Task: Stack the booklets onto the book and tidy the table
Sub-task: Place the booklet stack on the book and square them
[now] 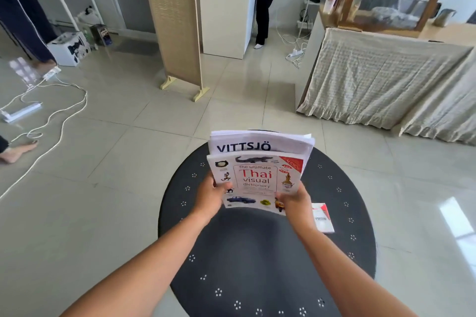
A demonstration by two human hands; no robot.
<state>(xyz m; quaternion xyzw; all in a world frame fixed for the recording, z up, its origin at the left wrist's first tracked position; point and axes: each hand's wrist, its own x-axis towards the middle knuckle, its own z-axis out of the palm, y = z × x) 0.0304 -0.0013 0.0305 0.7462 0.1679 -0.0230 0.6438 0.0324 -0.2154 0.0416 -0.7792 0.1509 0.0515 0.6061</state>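
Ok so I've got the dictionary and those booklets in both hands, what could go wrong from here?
1. The VITTSJÖ booklets look loose behind the Thai visual dictionary; gripped only near the lower edge by the left hand and right hand, they could slide out.
2. Setting the pile down could cover the small white and red booklet on the round black table.

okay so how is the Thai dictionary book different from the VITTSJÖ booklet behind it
The Thai visual dictionary has a colourful cover with red lettering and small pictures; the VITTSJÖ booklet is plain white with bold dark lettering. The dictionary is in front and fully visible; the booklet is behind it, only its top strip showing. The booklet looks wider and shows loose page edges; the dictionary looks compact. Both are gripped together by the left hand and right hand above the round dark table.
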